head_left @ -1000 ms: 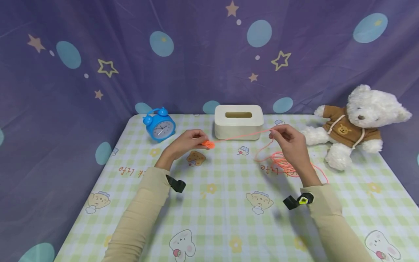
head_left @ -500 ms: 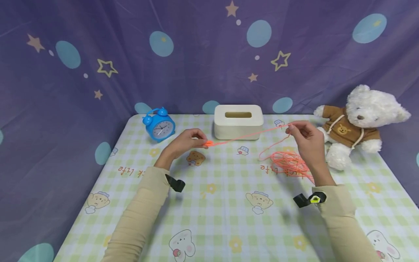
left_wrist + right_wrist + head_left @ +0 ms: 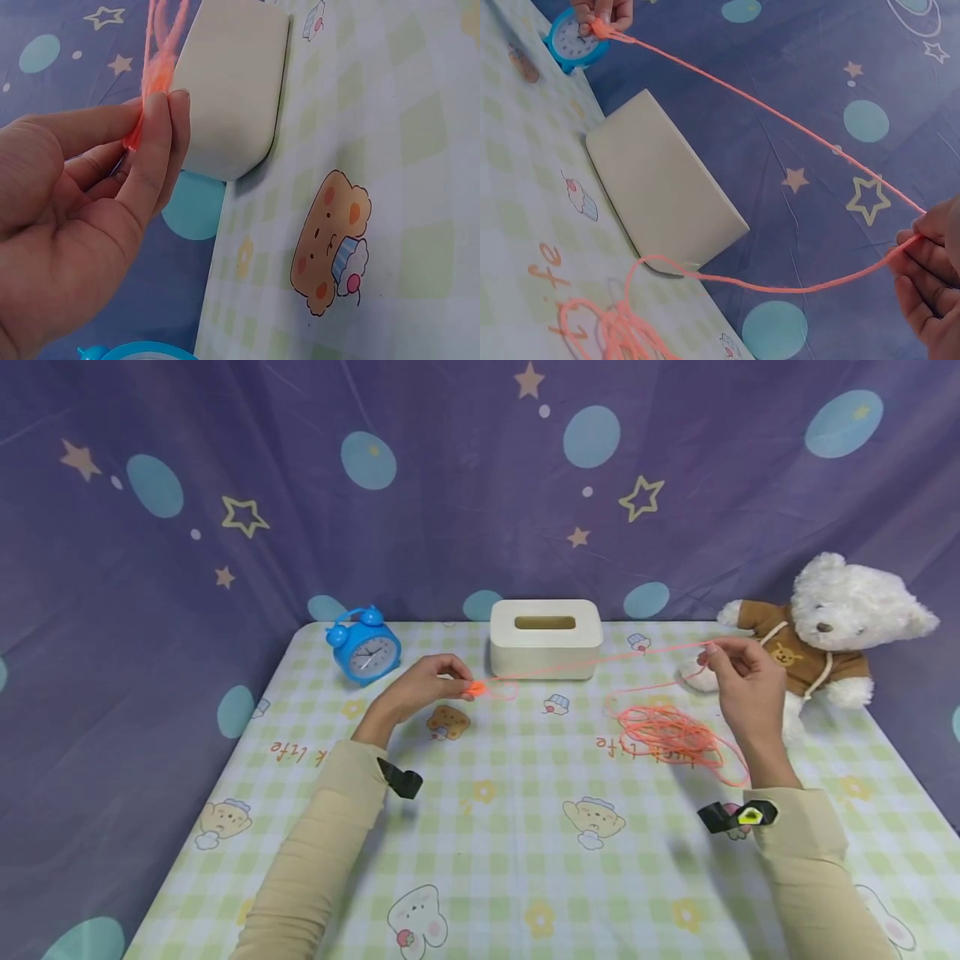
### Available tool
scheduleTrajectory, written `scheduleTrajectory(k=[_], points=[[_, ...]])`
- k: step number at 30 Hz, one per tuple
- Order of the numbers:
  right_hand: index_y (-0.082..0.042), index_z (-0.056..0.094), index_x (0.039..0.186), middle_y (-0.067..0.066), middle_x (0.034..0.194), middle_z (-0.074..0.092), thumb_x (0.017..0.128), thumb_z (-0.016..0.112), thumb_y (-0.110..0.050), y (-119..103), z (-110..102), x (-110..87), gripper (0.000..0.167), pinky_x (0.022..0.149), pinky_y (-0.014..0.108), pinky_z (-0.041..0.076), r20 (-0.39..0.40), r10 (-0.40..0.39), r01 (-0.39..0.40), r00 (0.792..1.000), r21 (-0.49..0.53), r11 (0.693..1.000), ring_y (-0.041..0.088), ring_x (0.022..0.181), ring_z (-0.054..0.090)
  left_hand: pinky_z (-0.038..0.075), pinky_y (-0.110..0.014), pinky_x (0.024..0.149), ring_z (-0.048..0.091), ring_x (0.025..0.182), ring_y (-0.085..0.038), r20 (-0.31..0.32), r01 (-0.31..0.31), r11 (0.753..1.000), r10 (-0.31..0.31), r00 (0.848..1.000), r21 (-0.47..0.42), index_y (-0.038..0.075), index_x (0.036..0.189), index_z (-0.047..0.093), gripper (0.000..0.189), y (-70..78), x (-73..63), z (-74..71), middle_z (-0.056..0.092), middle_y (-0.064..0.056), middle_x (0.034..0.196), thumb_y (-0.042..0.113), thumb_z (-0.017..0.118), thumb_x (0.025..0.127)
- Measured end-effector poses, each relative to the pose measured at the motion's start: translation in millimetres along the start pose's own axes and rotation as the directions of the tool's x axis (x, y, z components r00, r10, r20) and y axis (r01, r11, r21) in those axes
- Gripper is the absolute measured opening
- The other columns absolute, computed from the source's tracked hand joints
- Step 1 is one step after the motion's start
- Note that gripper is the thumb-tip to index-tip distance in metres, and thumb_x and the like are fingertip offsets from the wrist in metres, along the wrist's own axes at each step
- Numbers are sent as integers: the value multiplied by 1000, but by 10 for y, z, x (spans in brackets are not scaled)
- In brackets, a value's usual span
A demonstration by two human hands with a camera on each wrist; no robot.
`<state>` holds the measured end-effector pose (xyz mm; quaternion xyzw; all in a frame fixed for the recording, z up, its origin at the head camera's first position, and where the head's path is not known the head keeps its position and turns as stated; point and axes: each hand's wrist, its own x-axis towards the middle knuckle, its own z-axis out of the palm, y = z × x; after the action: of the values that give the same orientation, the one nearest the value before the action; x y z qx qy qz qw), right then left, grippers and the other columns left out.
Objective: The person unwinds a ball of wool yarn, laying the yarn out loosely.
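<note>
Nearest the camera, two beige sleeves reach out over the checked tablecloth (image 3: pixel 480 843). The left hand (image 3: pixel 420 689) is held just above the cloth, its thumb and fingers pinched on a small bunched end of the orange yarn (image 3: pixel 585 666); the left wrist view shows the strands pressed between thumb and forefinger. The right hand (image 3: pixel 746 681) is raised in front of the teddy bear, fingertips pinching the same yarn further along, so that a single strand runs between the two hands with a slight sag. From the right hand a second length drops to a loose tangle of yarn (image 3: pixel 667 737) lying on the cloth just left of that wrist.

Beyond the hands stands a white tissue box (image 3: pixel 546 637) with an oval slot in its top; the slot looks dark, and whether anything is inside cannot be told from here. The stretched strand passes in front of the box, apparently without touching it. A blue alarm clock (image 3: pixel 365 647) stands at the far left of the table, behind the left hand. A white teddy bear (image 3: pixel 832 635) in a brown hoodie sits at the far right edge, partly hidden by the right hand. A purple backdrop (image 3: pixel 300 510) with stars and dots hangs behind everything.
</note>
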<state>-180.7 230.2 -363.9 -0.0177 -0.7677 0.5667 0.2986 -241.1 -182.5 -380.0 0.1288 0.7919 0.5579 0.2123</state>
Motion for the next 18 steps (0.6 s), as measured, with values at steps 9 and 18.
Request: scheduleTrajectory(k=[9, 18], points=[[1, 69, 95, -15, 70, 64, 91, 65, -8, 199, -66, 108, 11, 61, 13, 42, -99, -4, 7, 995, 30, 1000, 1, 65, 60, 43, -56, 99, 66, 95, -26, 8, 6, 1000, -6, 1000, 19, 1, 106, 59, 16, 21, -6, -1, 58, -12, 102, 10, 60, 93], [6, 68, 96, -13, 72, 67, 90, 64, -4, 159, -127, 112, 12, 65, 13, 47, -135, 8, 9, 991, 128, 992, 0, 67, 63, 44, -54, 98, 61, 105, -39, -30, 34, 999, -33, 999, 40, 2, 107, 61, 16, 32, -34, -17, 58, -12, 106, 10, 59, 94]])
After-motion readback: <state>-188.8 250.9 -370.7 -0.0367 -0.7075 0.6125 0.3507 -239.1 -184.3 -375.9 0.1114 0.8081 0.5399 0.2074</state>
